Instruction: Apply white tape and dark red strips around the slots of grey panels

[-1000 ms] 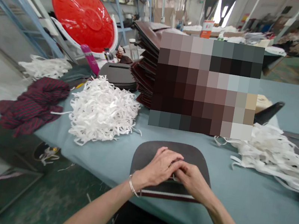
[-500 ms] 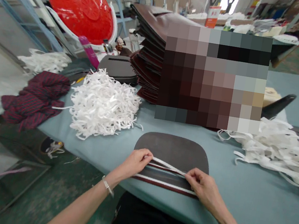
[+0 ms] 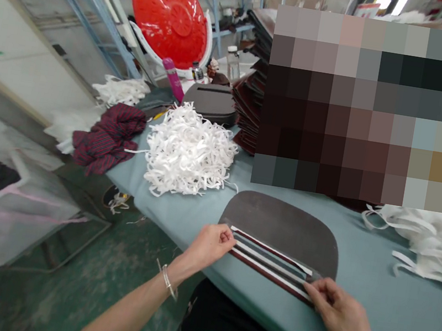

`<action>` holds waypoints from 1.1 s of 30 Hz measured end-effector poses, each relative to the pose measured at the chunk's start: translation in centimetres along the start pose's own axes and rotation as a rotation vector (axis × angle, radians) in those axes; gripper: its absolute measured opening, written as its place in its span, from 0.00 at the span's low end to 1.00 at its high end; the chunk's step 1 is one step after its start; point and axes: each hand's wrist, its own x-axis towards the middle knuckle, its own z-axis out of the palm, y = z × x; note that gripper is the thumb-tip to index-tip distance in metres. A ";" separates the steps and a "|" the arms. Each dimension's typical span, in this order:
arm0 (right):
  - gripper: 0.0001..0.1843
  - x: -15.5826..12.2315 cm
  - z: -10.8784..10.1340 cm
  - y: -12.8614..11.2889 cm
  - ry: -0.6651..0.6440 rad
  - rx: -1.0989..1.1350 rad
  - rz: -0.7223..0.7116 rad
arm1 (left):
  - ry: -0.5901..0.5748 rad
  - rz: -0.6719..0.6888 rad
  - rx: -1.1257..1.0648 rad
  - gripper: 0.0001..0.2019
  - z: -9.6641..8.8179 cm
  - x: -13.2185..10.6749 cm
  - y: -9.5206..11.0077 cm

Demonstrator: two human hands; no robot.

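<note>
A dark grey panel with rounded corners (image 3: 283, 220) lies on the blue-green table cover, a long slot near its front edge. Maroon bands with white strips line the slot's two sides, the upper white strip (image 3: 270, 248) lying along the far one. My left hand (image 3: 212, 245) pinches at the slot's left end, fingertips closed on a narrow white strip (image 3: 264, 264). At the right end my right hand (image 3: 335, 304) is closed too, thumb and forefinger pressed together at the same strip. Fingers partly hide the strip's ends.
A heap of white strips (image 3: 191, 152) lies beyond my left hand; more white strips (image 3: 438, 250) lie at the right. Behind stand a dark maroon stack (image 3: 250, 103), partly covered by blurred blocks, and a red basin (image 3: 172, 18). A striped cloth (image 3: 105, 139) hangs over the left edge.
The view has swung left, so things appear farther right. The white strip stretched between my hands has come down from above the slot to the panel's near edge. Both hands stay pinched.
</note>
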 end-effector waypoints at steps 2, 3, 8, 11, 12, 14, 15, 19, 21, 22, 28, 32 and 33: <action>0.23 -0.2 0.4 0.0 -0.003 -0.017 -0.017 | 0.021 -0.060 -0.005 0.09 0.2 -0.3 -0.5; 0.23 -0.3 0.6 0.0 -0.006 -0.017 -0.024 | 0.025 -0.073 -0.002 0.09 0.2 -0.3 -0.6; 0.21 -0.4 1.0 -0.1 0.038 -0.032 -0.040 | 0.056 -0.093 0.061 0.08 -0.2 0.2 -0.7; 0.22 -0.4 1.3 0.0 0.070 -0.052 -0.027 | 0.077 -0.129 0.096 0.07 -0.3 0.6 -0.6; 0.22 -0.4 1.3 0.1 0.072 -0.056 -0.015 | 0.075 -0.141 0.100 0.07 -0.4 0.7 -0.6; 0.23 -0.4 1.4 0.2 0.066 -0.056 0.009 | 0.063 -0.156 0.099 0.07 -0.3 0.8 -0.7; 0.23 -0.3 1.4 0.2 0.061 -0.053 0.019 | 0.060 -0.158 0.100 0.07 -0.3 0.8 -0.8; 0.23 -0.2 1.4 0.1 0.058 -0.034 0.029 | 0.060 -0.151 0.107 0.07 -0.2 0.9 -1.0; 0.23 -0.1 1.3 -0.1 0.067 -0.028 0.032 | 0.060 -0.157 0.109 0.07 -0.1 0.9 -1.1; 0.23 -0.1 1.3 -0.2 0.070 -0.028 0.034 | 0.059 -0.159 0.110 0.07 -0.1 0.9 -1.2; 0.22 -0.2 1.1 -0.5 0.077 -0.063 0.057 | 0.058 -0.180 0.130 0.06 0.1 1.2 -1.3; 0.20 -0.2 1.0 -0.8 0.114 -0.079 0.024 | 0.073 -0.171 0.214 0.05 0.5 1.0 -1.1; 0.19 -0.3 1.0 -0.9 0.118 -0.082 0.016 | 0.102 -0.142 0.244 0.03 0.7 0.8 -1.0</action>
